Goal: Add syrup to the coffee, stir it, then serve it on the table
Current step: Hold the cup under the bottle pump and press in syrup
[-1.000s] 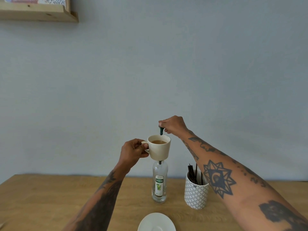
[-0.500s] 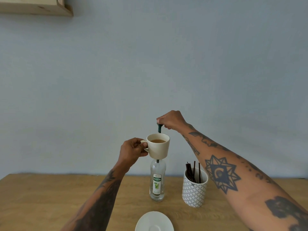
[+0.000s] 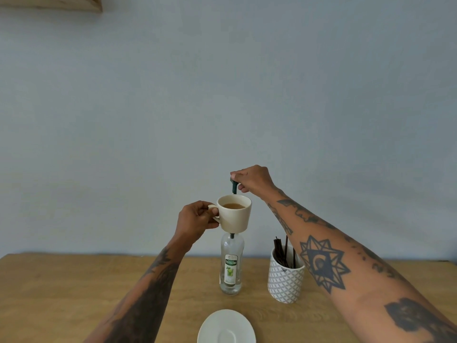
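A cream cup point(image 3: 235, 214) of light brown coffee point(image 3: 233, 206) is held in the air by the left hand point(image 3: 196, 220), whose fingers point(image 3: 214, 212) are curled around the handle on the cup's left side. The cup is kept upright, directly in front of the upper part of the syrup bottle point(image 3: 231, 266), so that the bottle's neck is hidden behind it.

The bottle is clear glass with a white and green label and stands upright on the wooden worktop point(image 3: 61, 288). A dark green pump head point(image 3: 234, 185) rises behind the far rim of the cup. The right hand point(image 3: 252, 179) is placed on top of this pump, with its fingers bent down over the pump head and grasping it; the spout is seen just above the cup's rim. Whether syrup is flowing cannot be told.

Just to the right of the bottle, a white patterned holder point(image 3: 285, 280) is seen on the worktop with several dark stirring sticks point(image 3: 282, 251) standing in it. The right forearm passes in front of the holder's right edge.

At the near edge of the worktop, a white saucer point(image 3: 226, 328) is partly cut off by the bottom of the view. A pale grey wall point(image 3: 222, 95) fills the background, and the corner of a wooden shelf point(image 3: 61, 2) is seen at the top left.
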